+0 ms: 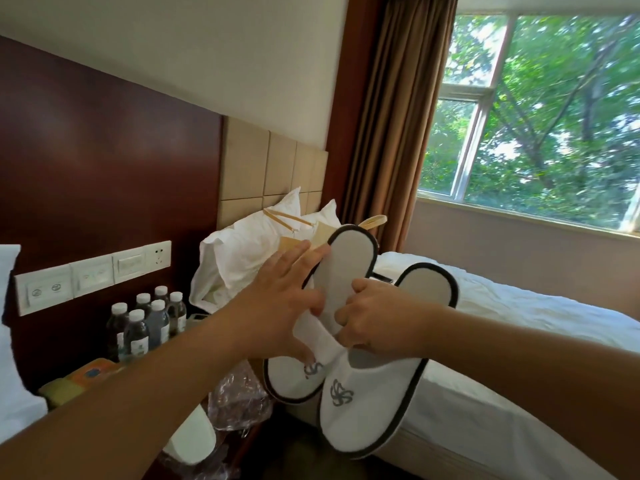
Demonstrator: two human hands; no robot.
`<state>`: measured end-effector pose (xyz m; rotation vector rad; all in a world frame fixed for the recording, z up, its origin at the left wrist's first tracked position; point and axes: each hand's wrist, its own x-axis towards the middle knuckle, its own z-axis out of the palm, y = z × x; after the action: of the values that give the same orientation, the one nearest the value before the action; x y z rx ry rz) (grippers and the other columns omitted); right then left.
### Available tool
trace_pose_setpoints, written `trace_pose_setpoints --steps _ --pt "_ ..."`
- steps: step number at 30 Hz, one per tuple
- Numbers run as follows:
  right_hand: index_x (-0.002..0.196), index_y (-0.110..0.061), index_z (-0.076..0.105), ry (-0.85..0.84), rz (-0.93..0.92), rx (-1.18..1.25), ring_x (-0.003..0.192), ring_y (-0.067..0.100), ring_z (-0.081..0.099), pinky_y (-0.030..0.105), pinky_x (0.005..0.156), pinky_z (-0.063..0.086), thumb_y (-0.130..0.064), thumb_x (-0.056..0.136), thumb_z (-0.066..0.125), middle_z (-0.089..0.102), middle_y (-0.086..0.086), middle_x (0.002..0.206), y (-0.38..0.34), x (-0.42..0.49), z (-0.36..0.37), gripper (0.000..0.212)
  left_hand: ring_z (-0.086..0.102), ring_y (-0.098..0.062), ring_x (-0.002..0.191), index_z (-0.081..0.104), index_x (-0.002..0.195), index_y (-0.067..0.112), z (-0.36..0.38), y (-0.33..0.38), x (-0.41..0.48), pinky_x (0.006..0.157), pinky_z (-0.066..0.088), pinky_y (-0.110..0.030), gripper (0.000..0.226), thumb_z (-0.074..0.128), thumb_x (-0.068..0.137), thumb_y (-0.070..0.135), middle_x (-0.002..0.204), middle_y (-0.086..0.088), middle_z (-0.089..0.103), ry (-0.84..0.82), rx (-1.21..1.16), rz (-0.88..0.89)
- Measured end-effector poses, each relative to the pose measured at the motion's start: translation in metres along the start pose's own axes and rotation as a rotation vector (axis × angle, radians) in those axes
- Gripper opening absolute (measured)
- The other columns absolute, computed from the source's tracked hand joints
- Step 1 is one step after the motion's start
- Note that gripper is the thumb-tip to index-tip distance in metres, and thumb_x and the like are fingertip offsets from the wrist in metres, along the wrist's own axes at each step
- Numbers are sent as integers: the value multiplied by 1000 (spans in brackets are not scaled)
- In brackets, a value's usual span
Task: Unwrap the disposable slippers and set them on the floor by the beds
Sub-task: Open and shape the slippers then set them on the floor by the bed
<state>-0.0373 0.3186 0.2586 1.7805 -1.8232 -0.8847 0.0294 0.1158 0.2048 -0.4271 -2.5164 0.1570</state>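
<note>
Slippers (367, 393) are out of the wrapper (239, 400), which lies near left. Our left hand (277, 306) presses one, fingers spread; our right hand (377, 320) grips them, fingers curled. Floor placement remains.

Head-worn camera faces forward, close above the slippers (367, 403), toward the bed (519, 313) and window (540, 109).

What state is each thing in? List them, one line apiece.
Slippers: unwrapped, held in the air, not yet on the floor.
Left hand: fingers straight, flat against one slipper.
Right hand: fingers curled, gripping the pair.
Plastic wrapper: crumpled, lying loose below the hands.
Water bottles: upright, capped.
Curtain: drawn aside.
</note>
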Motion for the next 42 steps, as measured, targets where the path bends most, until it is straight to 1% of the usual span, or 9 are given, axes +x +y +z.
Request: trace_pose_setpoints --steps 6,9,14,21,25,28,34,39,42 --pt "99 -28 72 -95 209 104 59 22 56 27 49 38 -18 85 59 54 -1 71 -6 -22 -13 22 -5 -27 150 66 83 24 0 20 4 116 15 -55 33 78 71 53 164 -11 19 135 -138 83" --pt "108 -32 69 -125 341 157 73 25 63 30 59 48 -27 88 49 66 2 84 -8 -35 -10 28 13 -32 151 68 88 19 -3 28 15 116 21 -50 25 80 77 38 161 -13 29 123 -194 85" --pt "104 -28 70 -93 546 380 65 16 50 26 55 46 -20 89 46 58 -5 74 -6 -65 -4 29 25 -30 148 68 99 22 2 55 37 110 34 -50 19 72 82 15 155 -9 39 166 -122 86" --pt "104 -21 72 -42 699 712 87 16 63 34 81 55 -17 92 42 70 0 100 6 -113 15 32 6 -25 149 45 137 31 13 118 69 118 8 -46 75 61 72 65 159 -4 24 62 -51 92" --pt "66 -25 61 62 762 864 59 8 56 28 55 46 -50 79 47 58 -7 64 3 -149 30 32 -3 -25 148 51 135 24 10 146 91 117 -4 -46 84 68 68 72 162 -6 18 -43 81 108" --pt "80 -31 59 44 748 790 60 3 57 24 54 51 -68 67 66 61 -11 72 -5 -179 47 40 11 -24 149 56 132 21 9 167 108 120 1 -49 93 63 61 82 155 -1 34 -105 162 157" --pt "72 -29 48 114 838 708 66 16 58 25 49 41 -17 74 67 61 -5 78 -31 -230 95 23 51 -10 116 65 90 27 15 222 139 118 7 -48 71 61 53 88 106 13 65 -285 139 214" --pt "77 -29 50 106 933 828 71 17 60 33 58 54 -20 77 62 62 -5 82 -53 -280 139 16 51 -9 89 49 73 33 43 276 173 117 16 -45 51 69 59 78 91 10 64 -472 150 238" --pt "81 -31 50 59 963 846 68 17 57 25 47 40 -21 79 59 57 -8 79 -63 -304 168 14 47 -11 82 53 76 31 70 308 188 110 23 -40 49 73 60 73 88 8 64 -555 140 240"
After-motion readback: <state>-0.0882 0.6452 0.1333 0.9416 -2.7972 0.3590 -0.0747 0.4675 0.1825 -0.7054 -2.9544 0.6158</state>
